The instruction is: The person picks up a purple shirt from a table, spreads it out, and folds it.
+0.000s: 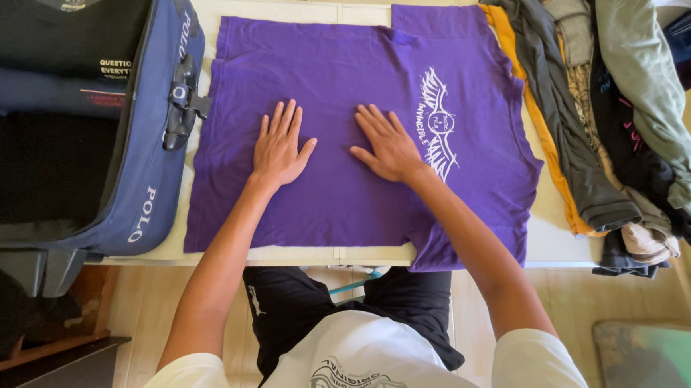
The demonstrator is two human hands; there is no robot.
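Both of your hands lie flat with fingers spread and hold nothing: your left hand (280, 146) and your right hand (388, 145) press palm-down, just beside each other, on the middle of the purple T-shirt (328, 209), which is spread over the white table (554, 243). Left of your left hand, touching the shirt's edge, stands an open blue suitcase (150, 182) with dark folded shirts (60, 25) inside, while right of your right hand, past the shirt's white winged print (438, 124), a pile of clothes (605, 138) in orange, grey, black and green overlaps the table's far side.
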